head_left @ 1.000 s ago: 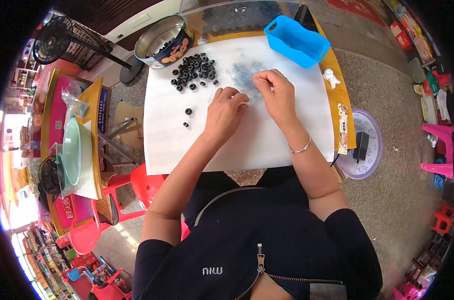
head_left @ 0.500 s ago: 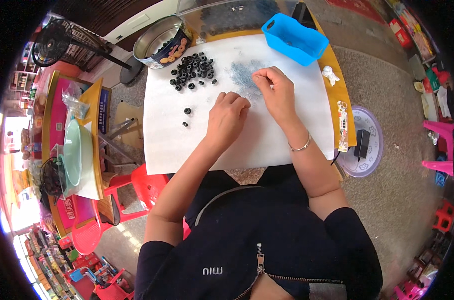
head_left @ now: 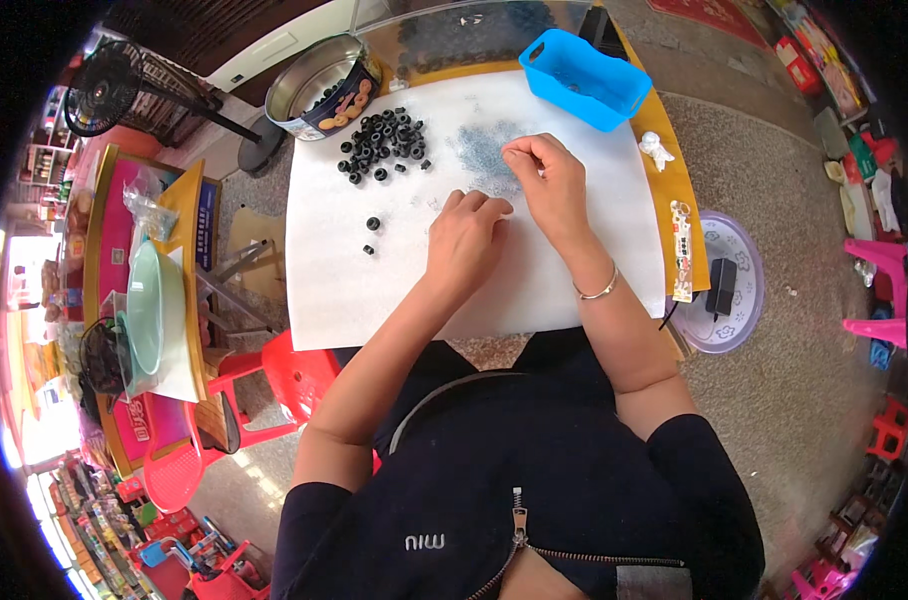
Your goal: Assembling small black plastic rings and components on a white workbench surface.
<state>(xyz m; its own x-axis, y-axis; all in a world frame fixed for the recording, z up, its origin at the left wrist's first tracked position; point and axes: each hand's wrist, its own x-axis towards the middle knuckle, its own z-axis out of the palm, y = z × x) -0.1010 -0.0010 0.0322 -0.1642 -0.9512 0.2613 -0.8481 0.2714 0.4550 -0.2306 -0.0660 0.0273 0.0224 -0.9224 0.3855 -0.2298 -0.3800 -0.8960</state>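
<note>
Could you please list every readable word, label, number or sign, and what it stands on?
I won't copy wording, but printing shows on:
Dark top: pale letters, clear.
White strip: marks too small to read.
Blue panel: pale characters, too small to read.
Pink panel: white characters, too blurred to read.

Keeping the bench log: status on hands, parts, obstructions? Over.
Left hand at white sheet's middle, right hand by grey-blue bits; grips unclear. Black parts heaped left, two lying nearer. Blue basket beyond, clear of hands.
</note>
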